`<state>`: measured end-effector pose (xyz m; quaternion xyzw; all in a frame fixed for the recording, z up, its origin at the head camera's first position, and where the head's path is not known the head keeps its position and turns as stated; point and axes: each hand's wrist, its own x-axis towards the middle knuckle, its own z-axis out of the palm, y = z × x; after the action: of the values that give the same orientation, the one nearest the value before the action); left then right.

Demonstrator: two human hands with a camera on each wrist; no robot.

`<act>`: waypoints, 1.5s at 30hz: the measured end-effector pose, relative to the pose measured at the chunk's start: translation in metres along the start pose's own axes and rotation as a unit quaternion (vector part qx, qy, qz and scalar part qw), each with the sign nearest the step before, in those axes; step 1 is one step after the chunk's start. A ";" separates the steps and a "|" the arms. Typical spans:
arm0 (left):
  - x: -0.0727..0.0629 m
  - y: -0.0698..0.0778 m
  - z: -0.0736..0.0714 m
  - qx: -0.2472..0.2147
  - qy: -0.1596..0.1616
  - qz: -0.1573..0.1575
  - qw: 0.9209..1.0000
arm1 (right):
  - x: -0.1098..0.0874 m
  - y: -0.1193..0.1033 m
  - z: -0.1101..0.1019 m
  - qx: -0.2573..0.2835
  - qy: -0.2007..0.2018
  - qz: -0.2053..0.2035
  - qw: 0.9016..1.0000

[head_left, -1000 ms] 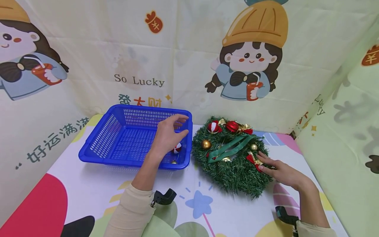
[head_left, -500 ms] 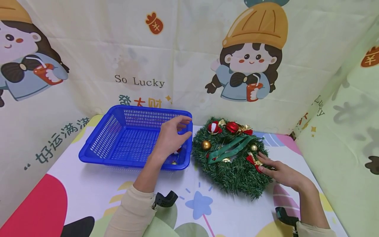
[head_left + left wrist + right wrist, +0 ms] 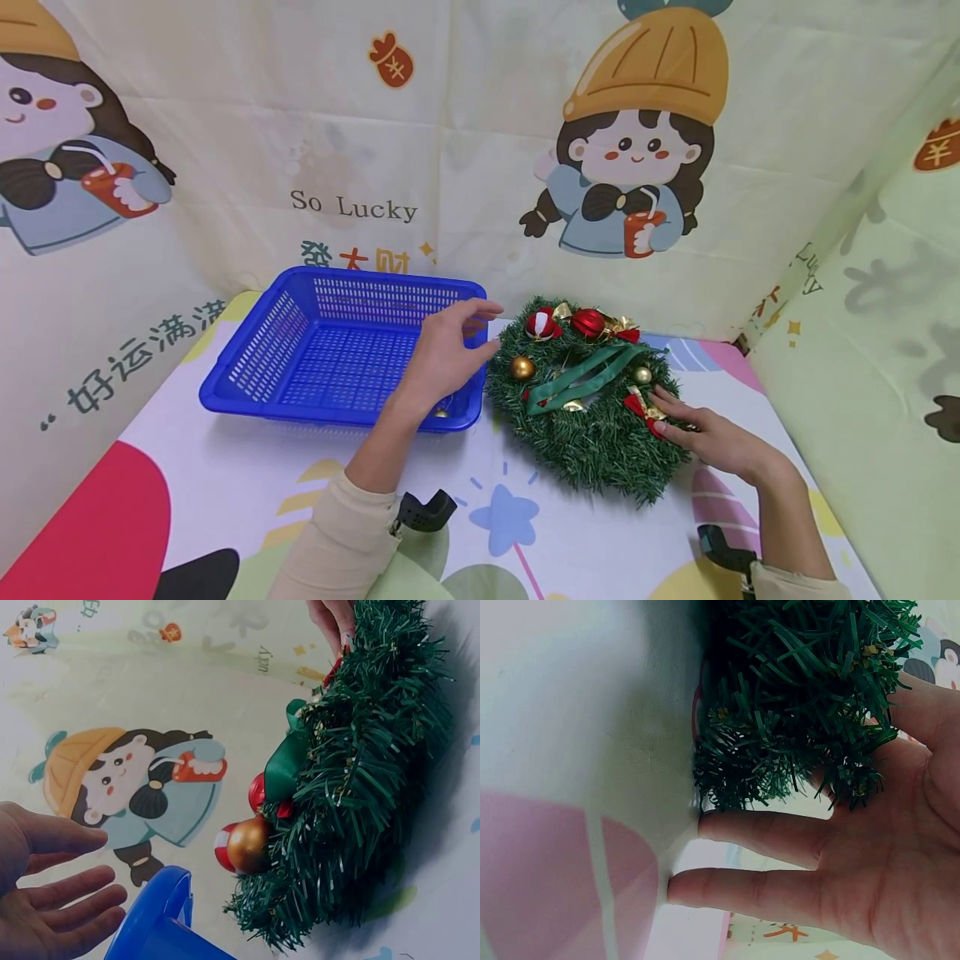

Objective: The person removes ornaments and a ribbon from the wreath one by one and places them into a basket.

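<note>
A green wreath (image 3: 607, 442) lies on the table, hung with a red ball (image 3: 588, 322), a gold ball (image 3: 522, 367), red-and-gold bows and a dark green ribbon (image 3: 585, 379). My right hand (image 3: 723, 442) rests against its right side, thumb and forefinger at the red-and-gold bow (image 3: 643, 407). In the right wrist view, two straight fingers (image 3: 765, 889) reach down to the tabletop beside the needles. Over the right rim of the blue basket (image 3: 255, 407) hovers my left hand (image 3: 446, 350), thumb and fingers apart with nothing between them. A small gold ball (image 3: 441, 412) shows in the basket below it.
The patterned tabletop (image 3: 420, 567) runs back to a cloth wall (image 3: 480, 167) with cartoon prints. Another cloth side (image 3: 885, 350) closes in the right, and the basket stands close to the wreath's left.
My left hand has moved right across the basket toward the wreath, now covering the red-and-white ball seen earlier inside the basket. The right hand and wreath have stayed put.
</note>
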<state>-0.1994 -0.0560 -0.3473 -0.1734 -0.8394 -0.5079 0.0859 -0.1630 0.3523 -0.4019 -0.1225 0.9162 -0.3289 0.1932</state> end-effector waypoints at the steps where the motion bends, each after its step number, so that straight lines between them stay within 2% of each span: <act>1: 0.000 0.000 0.001 0.000 -0.002 0.000 1.000 | 0.000 0.000 0.000 0.000 0.000 0.000 1.000; 29: -0.003 0.007 0.017 -0.009 -0.037 0.005 0.999 | 0.000 0.000 -0.001 0.007 -0.003 0.005 1.000; 45: -0.005 0.011 0.029 -0.034 -0.058 0.031 0.997 | 0.000 0.001 0.000 0.010 -0.003 0.003 1.000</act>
<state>-0.1895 -0.0266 -0.3540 -0.2311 -0.8194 -0.5225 0.0471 -0.1636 0.3532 -0.4026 -0.1181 0.9127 -0.3374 0.1979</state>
